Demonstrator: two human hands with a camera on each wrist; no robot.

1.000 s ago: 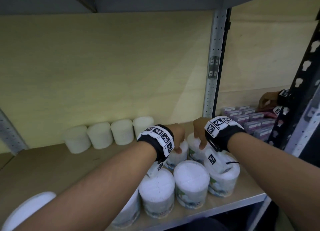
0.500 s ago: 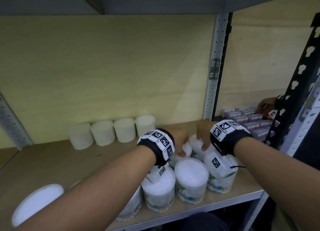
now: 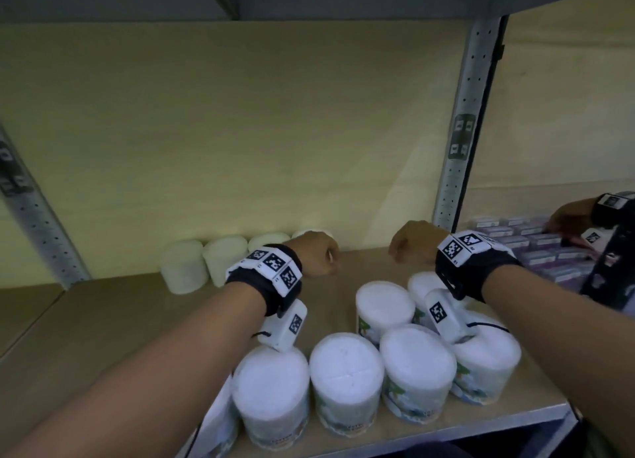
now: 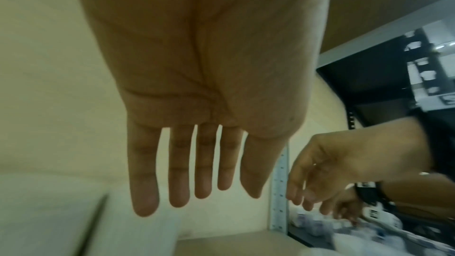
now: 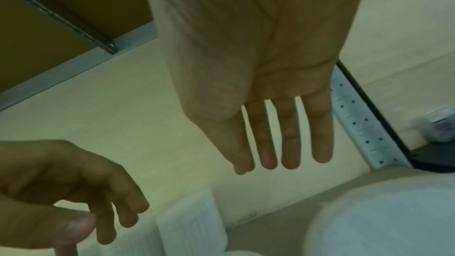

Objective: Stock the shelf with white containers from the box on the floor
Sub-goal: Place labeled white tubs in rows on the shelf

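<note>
Several white containers (image 3: 347,382) stand clustered near the front edge of the wooden shelf (image 3: 103,320), two more (image 3: 385,306) just behind them. A row of plain white containers (image 3: 184,265) lines the back wall. My left hand (image 3: 318,255) and right hand (image 3: 412,243) hover side by side above the bare board between the cluster and the back row, touching nothing. In the left wrist view the left hand's fingers (image 4: 204,172) hang straight and empty. The right hand's fingers (image 5: 283,143) hang the same way over a white container (image 5: 381,217).
A perforated grey upright (image 3: 460,131) bounds the bay on the right. Beyond it another person's hand (image 3: 577,213) works among purple boxes (image 3: 536,248). A shelf beam (image 3: 309,7) runs overhead. Bare board lies left of the cluster.
Both hands have let go of the two rear containers in the cluster and lifted up and back off them. The containers stay where they stood.
</note>
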